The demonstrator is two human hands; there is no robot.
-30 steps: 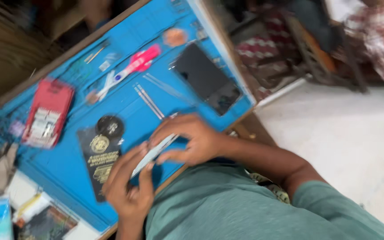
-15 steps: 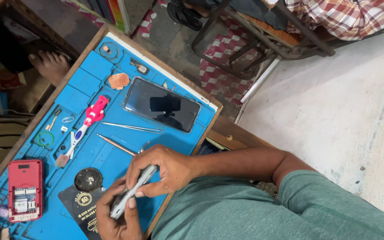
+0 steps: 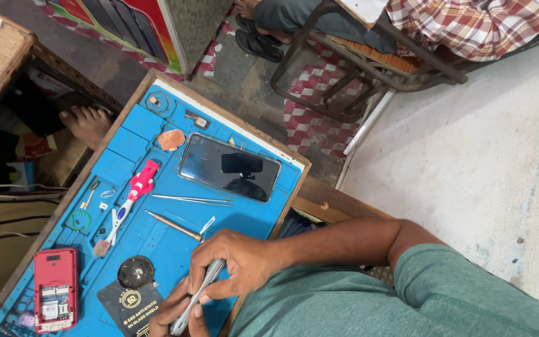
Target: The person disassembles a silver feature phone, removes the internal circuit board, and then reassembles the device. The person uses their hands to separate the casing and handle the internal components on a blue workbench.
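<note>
A slim grey phone (image 3: 196, 298) is gripped edge-on at the near edge of the blue mat (image 3: 157, 240), right hand (image 3: 235, 263) fingers closed round it, left hand (image 3: 179, 312) pinching its lower end. Step judged: edge handling; steady grip required.

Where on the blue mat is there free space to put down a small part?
The barest patch of the blue mat lies between the brown-handled tool and the round black disc. A smaller strip runs between the pink brush and the smartphone. The near edge is crowded by both hands holding a slim grey device, and the left compartments hold small bits.
</note>
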